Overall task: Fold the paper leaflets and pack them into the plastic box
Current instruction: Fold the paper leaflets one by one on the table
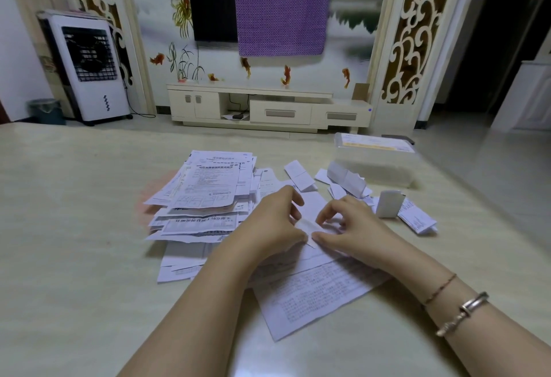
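Leaflets lie across the middle of the pale table (74,227). One small folded leaflet (308,225) sits at frame centre, pinched at its left end by the left hand (275,223) and at its right end by the right hand (350,224), both with fingers curled onto the paper; its long axis runs from upper left to lower right. Under the hands a large printed sheet (316,293) lies flat, its long axis slanting from lower left up to the right (its text is too small to read). Left of centre stands a loose stack of unfolded leaflets (205,197), printed in Chinese characters that cannot be made out clearly. Right of the hands are several already folded leaflets (387,203), some standing on edge, some lying flat. Behind them, at the right of the middle, is the clear plastic box (375,164), with papers showing near its top. The right forearm wears a thin cord bracelet (440,288) and a metal bangle (465,311). In the upper left stands a white air cooler (89,69); a purple cloth (281,6) hangs at top centre above a TV cabinet (268,108).
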A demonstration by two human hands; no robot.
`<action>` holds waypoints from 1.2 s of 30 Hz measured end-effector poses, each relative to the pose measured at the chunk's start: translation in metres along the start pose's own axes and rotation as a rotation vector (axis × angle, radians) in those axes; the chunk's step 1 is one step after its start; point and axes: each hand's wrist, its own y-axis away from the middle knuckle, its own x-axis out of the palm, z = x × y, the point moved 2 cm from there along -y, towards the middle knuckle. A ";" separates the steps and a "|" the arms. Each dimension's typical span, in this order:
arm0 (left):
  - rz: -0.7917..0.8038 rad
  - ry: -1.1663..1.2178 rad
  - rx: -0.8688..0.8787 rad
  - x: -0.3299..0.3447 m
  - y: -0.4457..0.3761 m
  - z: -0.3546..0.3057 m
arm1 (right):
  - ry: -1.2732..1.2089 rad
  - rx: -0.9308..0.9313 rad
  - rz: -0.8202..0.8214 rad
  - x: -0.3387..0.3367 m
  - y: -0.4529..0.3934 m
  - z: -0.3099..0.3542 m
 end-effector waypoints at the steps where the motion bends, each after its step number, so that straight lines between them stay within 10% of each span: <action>1: -0.011 0.029 0.002 0.000 -0.001 0.000 | -0.018 0.001 -0.002 0.000 0.000 0.001; 10: -0.200 0.267 0.095 -0.021 -0.004 -0.004 | -0.570 0.089 -0.149 -0.004 -0.006 0.011; 16: -0.605 0.035 0.035 -0.065 0.001 0.017 | -0.331 0.118 -0.266 -0.014 -0.058 0.014; 23: -0.189 -0.425 -0.451 -0.060 0.002 0.050 | -0.236 0.222 -0.247 0.008 -0.118 0.014; 36: -0.358 -0.294 -0.086 -0.047 0.001 0.020 | -0.243 -0.158 -0.196 0.002 -0.038 0.025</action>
